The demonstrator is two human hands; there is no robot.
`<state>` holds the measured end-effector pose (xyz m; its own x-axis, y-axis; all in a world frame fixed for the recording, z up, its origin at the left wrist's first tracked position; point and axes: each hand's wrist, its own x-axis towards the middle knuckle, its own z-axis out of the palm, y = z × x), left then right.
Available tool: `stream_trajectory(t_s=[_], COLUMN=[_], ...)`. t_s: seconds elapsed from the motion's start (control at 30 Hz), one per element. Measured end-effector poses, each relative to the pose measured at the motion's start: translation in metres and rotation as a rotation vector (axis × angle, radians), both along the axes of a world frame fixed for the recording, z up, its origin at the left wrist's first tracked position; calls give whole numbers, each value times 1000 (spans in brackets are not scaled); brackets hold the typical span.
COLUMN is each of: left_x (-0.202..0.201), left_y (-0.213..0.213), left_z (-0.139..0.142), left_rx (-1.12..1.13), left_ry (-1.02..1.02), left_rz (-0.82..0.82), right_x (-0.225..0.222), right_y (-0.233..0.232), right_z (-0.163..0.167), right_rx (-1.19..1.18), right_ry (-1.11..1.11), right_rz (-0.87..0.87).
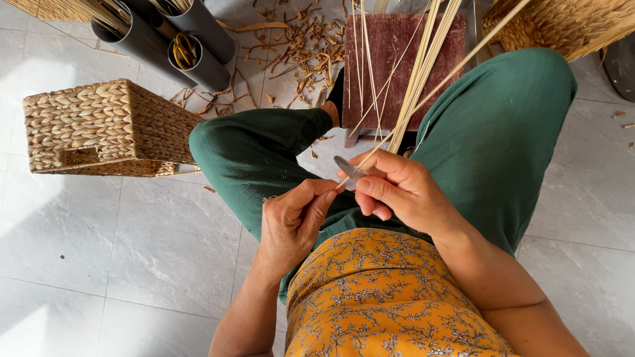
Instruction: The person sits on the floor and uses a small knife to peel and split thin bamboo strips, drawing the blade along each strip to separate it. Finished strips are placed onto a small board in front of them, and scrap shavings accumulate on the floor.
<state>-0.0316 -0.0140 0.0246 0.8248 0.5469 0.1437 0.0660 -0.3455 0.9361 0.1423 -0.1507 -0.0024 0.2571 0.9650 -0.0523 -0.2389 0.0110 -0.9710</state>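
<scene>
A thin pale cane strip (370, 153) runs up from the person's lap, pinched at its lower end by the left hand (291, 221); the right hand (400, 188) is closed around a small grey knife blade (348, 167) set against the strip; more pale strips (417, 73) fan upward over a dark red wooden stool (450, 49); the person sits in green trousers above a grey tiled floor (99, 251); a woven basket (99, 125) lies left; grey tubes (165, 36) and scattered shavings (304, 46) lie beyond.
</scene>
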Motion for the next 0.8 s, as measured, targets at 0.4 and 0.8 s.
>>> stream_trajectory(t_s=[0.4,0.8], left_x=[-1,-14], left_y=[1,2], left_z=[-1,-6], left_rx=[30,64], left_ry=[-6,-16], left_rz=[-11,-24], right_x=[-7,9], right_y=[2,-3], right_z=[-2,-7], right_rx=[-13,62], right_ry=[10,63], right_rz=[20,-51])
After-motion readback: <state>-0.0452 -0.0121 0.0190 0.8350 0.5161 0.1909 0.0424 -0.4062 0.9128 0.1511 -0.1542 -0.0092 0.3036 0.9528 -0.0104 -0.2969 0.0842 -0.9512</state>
